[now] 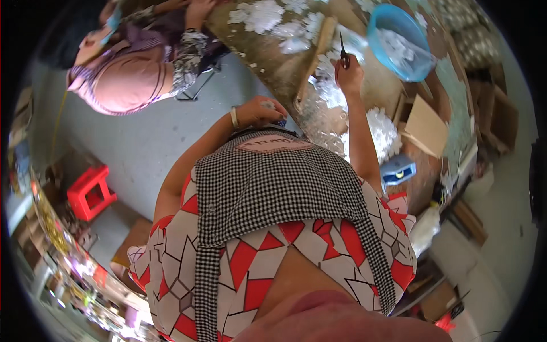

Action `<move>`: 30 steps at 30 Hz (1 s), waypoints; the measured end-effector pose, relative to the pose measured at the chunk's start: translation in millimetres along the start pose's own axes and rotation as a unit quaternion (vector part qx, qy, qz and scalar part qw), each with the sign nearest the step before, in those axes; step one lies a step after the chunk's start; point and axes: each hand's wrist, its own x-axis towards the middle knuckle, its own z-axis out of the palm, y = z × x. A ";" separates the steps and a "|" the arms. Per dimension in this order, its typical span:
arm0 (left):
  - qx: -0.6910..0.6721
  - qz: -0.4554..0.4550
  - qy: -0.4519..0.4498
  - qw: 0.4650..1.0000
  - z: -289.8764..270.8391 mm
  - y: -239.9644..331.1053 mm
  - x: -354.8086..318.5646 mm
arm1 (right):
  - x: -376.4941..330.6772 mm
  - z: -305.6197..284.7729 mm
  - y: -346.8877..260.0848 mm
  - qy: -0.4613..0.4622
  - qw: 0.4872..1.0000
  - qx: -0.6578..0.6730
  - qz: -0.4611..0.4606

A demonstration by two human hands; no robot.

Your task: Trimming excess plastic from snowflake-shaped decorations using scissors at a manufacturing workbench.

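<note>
Over the table my right hand (349,75) is closed round the dark handle of a pair of scissors (344,57), the narrow black tip pointing away from me. Below and beside it lie white and clear plastic snowflake pieces (326,85). My left hand (261,112), with a bracelet at the wrist, rests close to my waist by the table's near edge. Its fingers are curled; a whitish bit shows at them and something dark blue beneath, too small to name. A checked apron (273,182) covers my front.
A blue basin (401,43) with clear plastic bags stands at the far right of the table (265,60). A wooden strip (317,60), an open carton (424,126) and a blue box (397,171) are also there. Another person (131,74) sits at the left; a red stool (91,192) stands behind.
</note>
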 end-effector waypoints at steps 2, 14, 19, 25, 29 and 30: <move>-0.088 -0.088 -0.016 0.992 1.3 3.8 5.0 | 8.7 -6.0 19.0 0.016 0.998 -0.057 -0.034; -0.189 -0.092 0.058 0.976 13.5 -14.7 10.4 | 21.9 12.8 43.9 -0.155 0.932 -0.328 -0.012; -0.175 -0.119 0.047 0.976 10.2 -11.1 18.5 | 38.9 -5.7 69.9 -0.143 0.955 -0.259 -0.013; -0.197 -0.099 0.058 0.974 5.6 -0.8 29.2 | 51.1 -39.1 85.4 -0.199 0.947 0.154 0.197; -0.199 -0.102 0.055 0.973 2.4 10.9 43.7 | 45.9 -58.1 80.0 -0.138 0.944 0.215 0.210; -0.202 -0.091 0.048 0.974 2.7 15.4 51.1 | 44.6 -64.2 79.8 -0.155 0.951 0.176 0.202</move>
